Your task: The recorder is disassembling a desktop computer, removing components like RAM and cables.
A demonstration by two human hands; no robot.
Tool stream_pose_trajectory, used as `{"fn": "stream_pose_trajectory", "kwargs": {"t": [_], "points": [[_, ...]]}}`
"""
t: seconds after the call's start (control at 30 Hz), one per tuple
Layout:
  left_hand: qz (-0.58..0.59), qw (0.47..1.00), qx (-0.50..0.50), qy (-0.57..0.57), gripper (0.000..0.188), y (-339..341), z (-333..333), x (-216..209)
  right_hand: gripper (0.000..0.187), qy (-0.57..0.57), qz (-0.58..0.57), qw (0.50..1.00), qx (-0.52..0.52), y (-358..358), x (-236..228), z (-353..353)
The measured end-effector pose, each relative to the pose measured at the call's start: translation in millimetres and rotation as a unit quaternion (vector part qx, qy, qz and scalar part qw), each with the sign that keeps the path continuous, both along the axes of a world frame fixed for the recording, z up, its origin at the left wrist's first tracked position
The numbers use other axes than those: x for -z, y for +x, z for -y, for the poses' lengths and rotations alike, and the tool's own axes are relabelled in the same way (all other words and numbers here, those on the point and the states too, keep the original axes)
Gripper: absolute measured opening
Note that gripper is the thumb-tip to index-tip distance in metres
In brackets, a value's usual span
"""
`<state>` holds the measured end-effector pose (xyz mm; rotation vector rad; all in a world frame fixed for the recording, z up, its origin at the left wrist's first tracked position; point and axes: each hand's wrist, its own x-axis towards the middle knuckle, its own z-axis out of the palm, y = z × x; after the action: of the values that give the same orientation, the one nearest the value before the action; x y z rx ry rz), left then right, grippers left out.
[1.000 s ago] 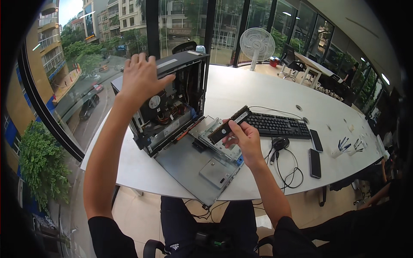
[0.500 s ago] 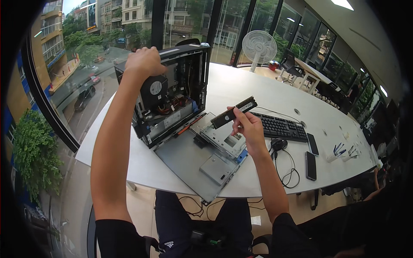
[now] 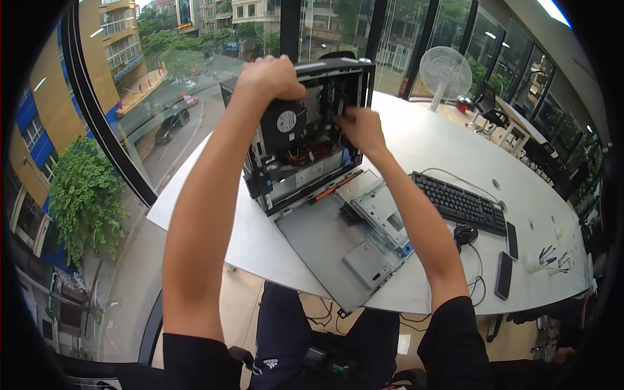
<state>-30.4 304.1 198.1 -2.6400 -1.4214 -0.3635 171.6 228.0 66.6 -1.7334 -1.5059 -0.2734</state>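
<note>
Far left there's a leafy tree [image 3: 88, 201] out past the glass, plus a dark car [image 3: 172, 123] on the street. Then you get the left hand [image 3: 266, 77], its grip clamped on the top edge of the PC [image 3: 309, 179], fingers over the top and thumb down the open side. The PC itself is standing upright on the left part of the white bench [image 3: 253, 240], guts facing the person: black box [image 3: 276, 135] with a round white label, a tangle of wires [image 3: 305, 155] just below it. A flat metal panel [image 3: 312, 244] lies in front of the PC, one corner poking past the bench's near edge. Right hand [image 3: 363, 130] is reaching inside on the right, fingertips bunched up, but it's dark and blurry in there so I can't tell if that grip is closed on anything. Under that forearm, a metal bracket [image 3: 383, 208] sits on the panel. Further right there's a white fan [image 3: 446, 73] behind the bench, then the black keyboard [image 3: 460, 201], a mouse [image 3: 465, 234] just below it, two dark slabs [image 3: 503, 275] and a couple of pen cups [image 3: 539, 263].
</note>
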Motion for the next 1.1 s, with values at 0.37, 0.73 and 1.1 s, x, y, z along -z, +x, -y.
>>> {"fn": "stream_pose_trajectory", "kwargs": {"t": [0.37,0.73,1.1], "points": [[-0.01,0.987,0.023,-0.159,0.102,-7,7,-32,0.029,0.04,0.035,0.999,0.005,24,-10,-62],[-0.015,0.984,0.06,-0.165,0.071,-12,2,-28,0.026,0.013,0.041,0.999,0.031,12,-13,-59],[-0.004,0.993,0.053,-0.108,0.072,-8,16,-24,0.023,0.055,0.053,0.997,0.014,12,-15,-52]]}}
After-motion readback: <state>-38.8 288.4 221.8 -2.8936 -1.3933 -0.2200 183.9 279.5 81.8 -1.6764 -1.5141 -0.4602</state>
